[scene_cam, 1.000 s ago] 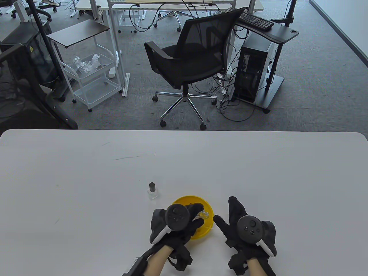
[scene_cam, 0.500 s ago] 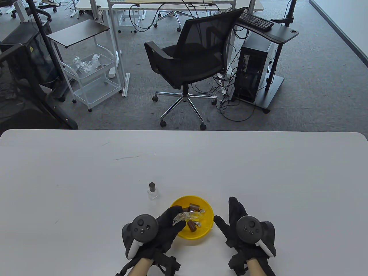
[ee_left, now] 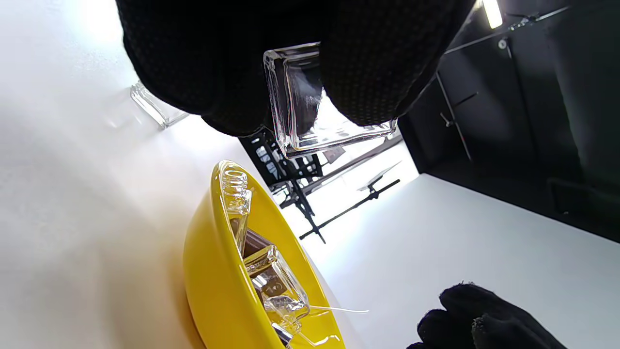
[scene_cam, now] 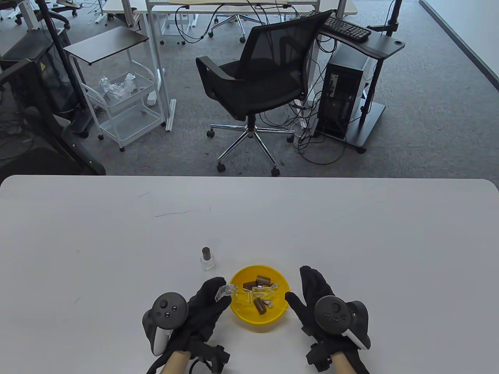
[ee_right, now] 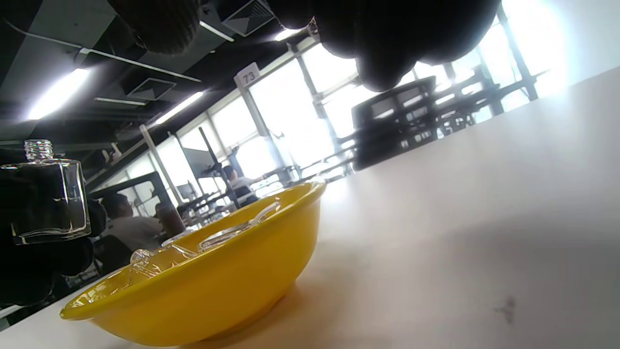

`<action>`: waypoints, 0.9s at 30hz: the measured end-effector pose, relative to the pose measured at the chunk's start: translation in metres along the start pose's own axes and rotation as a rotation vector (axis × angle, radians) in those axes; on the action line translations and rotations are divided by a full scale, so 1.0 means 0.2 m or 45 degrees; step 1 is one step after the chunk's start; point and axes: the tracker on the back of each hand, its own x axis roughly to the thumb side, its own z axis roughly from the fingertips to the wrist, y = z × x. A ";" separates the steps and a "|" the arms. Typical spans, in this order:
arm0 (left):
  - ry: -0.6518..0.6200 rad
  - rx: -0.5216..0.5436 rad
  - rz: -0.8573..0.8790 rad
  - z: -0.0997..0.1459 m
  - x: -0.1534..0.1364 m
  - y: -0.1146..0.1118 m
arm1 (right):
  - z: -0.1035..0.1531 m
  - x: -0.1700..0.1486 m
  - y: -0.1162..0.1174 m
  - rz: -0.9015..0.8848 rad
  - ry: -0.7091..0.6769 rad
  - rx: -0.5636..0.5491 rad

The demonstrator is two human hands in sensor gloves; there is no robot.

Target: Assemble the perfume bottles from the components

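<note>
Square clear-glass bottle (scene_cam: 225, 291) pinched in left hand (scene_cam: 199, 311).

the black-gloved left hand (scene_cam: 202, 307) comes in from the near edge, its fingers (ee_left: 378, 63) and thumb curled round a small square clear glass bottle (scene_cam: 225, 290) and pinching it, lifted off the table. the black-gloved right hand (scene_cam: 317, 302) lies apart from it, fingers straight and spread, thumb pointing toward the left hand, holding nothing.
</note>
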 end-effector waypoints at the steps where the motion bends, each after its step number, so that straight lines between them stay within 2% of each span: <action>1: -0.004 0.006 -0.019 0.00 0.00 0.00 | 0.00 0.02 0.00 0.005 -0.020 -0.017; 8: 0.005 0.027 -0.040 0.00 -0.01 0.02 | -0.01 0.17 0.02 0.136 -0.167 -0.044; 15: -0.008 0.032 -0.057 0.01 0.00 0.02 | -0.02 0.31 0.13 0.427 -0.276 0.075; 21: -0.034 0.027 -0.091 0.02 0.02 0.01 | -0.06 0.36 0.21 0.680 -0.232 0.212; 27: -0.037 0.021 -0.116 0.02 0.02 0.01 | -0.09 0.37 0.26 0.779 -0.202 0.337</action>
